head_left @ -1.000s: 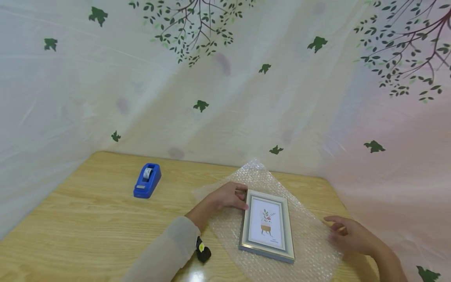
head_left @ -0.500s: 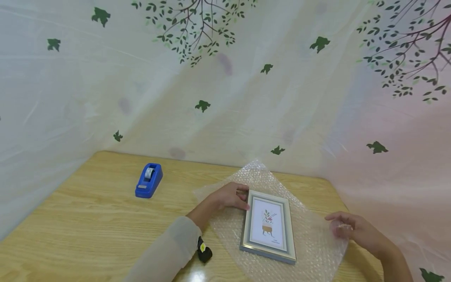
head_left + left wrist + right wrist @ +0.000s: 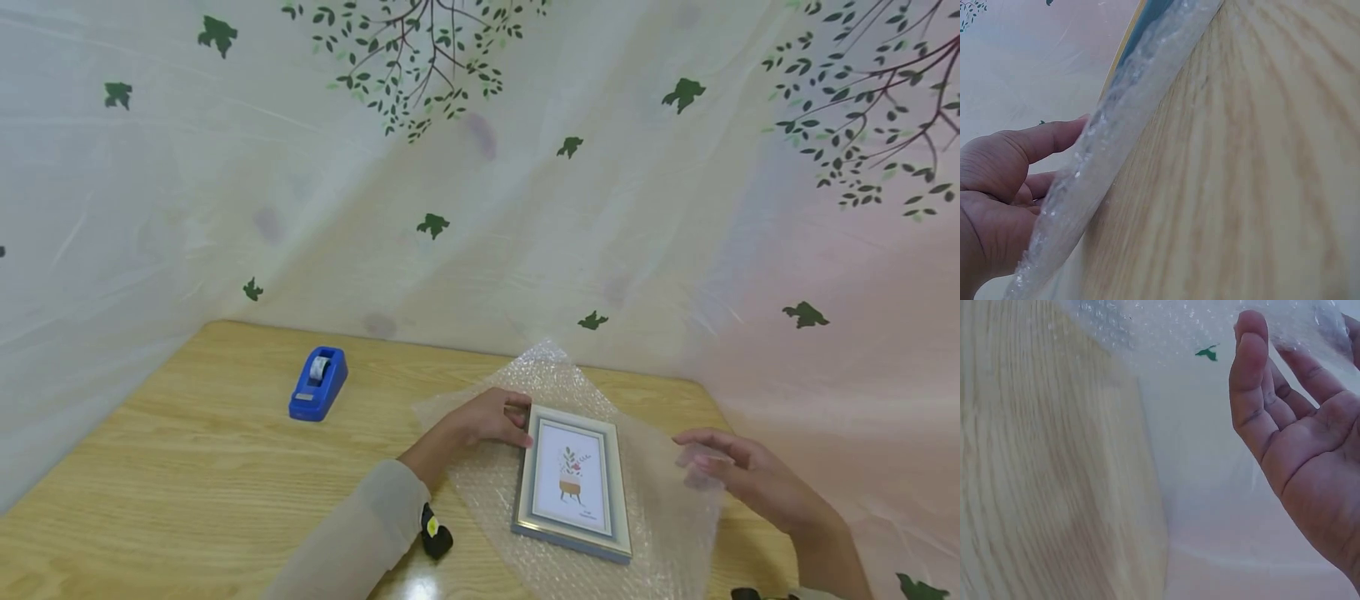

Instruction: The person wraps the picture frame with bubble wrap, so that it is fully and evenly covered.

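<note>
A picture frame (image 3: 621, 500) with a pale, gold-edged border lies face up, its print showing a plant in a pot on legs. Under it spreads a sheet of clear bubble wrap (image 3: 487, 492), set diagonally. My left hand (image 3: 483, 417) rests at the frame's upper left side, with thumb and index finger touching its edge. My right hand (image 3: 742, 471) pinches the right corner of the wrap between thumb and fingers, holding it lifted over the table. In the right wrist view, the raised bubble wrap (image 3: 1310, 325) passes behind the fingers of my right hand (image 3: 1310, 425).
A blue tape dispenser (image 3: 318, 385) with a roll in it stands at the back left of the wooden table (image 3: 187, 467). A black thing with a yellow mark (image 3: 435, 532) is at my left cuff. A pale curtain (image 3: 337, 208) printed with leaves and birds hangs behind.
My right hand has taken hold of the wrap's right corner, lifted it and brought it slightly left toward the frame. My left hand stays at the frame's edge.
</note>
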Action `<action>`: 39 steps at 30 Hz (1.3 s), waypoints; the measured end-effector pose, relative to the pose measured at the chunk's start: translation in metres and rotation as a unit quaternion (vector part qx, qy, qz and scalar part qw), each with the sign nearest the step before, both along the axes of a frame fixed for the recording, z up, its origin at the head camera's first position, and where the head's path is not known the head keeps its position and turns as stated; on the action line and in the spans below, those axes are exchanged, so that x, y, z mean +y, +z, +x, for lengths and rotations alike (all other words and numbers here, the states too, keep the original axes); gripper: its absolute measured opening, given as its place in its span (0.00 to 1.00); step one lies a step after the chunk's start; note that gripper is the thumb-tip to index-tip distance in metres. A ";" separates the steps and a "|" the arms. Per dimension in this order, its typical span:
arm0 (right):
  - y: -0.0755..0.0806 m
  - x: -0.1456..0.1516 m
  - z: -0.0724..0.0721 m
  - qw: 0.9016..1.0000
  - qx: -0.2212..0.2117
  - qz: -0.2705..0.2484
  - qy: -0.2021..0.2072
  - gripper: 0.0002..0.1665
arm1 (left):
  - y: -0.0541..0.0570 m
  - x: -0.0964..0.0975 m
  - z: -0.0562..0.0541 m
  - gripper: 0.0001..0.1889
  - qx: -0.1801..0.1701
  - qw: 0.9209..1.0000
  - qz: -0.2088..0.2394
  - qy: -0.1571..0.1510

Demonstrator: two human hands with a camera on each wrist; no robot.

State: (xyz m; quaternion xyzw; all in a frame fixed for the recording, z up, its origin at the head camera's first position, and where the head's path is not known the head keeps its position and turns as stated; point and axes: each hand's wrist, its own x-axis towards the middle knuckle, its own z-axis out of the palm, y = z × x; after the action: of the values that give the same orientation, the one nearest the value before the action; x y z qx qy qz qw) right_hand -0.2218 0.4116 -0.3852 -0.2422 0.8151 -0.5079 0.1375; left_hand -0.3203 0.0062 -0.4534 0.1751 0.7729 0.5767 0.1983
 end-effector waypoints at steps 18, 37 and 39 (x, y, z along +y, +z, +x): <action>-0.002 -0.071 -0.028 0.977 -0.079 -0.182 0.076 0.20 | -0.001 0.000 0.000 0.41 -0.003 1.000 0.009 0.003; -0.024 -0.132 -0.041 0.981 -0.162 -0.110 -0.001 0.25 | 0.002 0.001 0.001 0.40 0.002 1.000 0.004 0.002; -0.026 -0.134 -0.042 0.981 -0.165 -0.100 -0.005 0.25 | 0.001 0.000 0.001 0.40 0.005 1.000 0.006 0.001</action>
State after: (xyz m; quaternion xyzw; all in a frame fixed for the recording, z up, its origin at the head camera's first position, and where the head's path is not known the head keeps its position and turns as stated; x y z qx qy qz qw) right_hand -0.2636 0.2778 -0.4109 -0.1635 0.7275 -0.6204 0.2431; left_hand -0.3191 0.0066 -0.4519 0.1781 0.7706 0.5807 0.1931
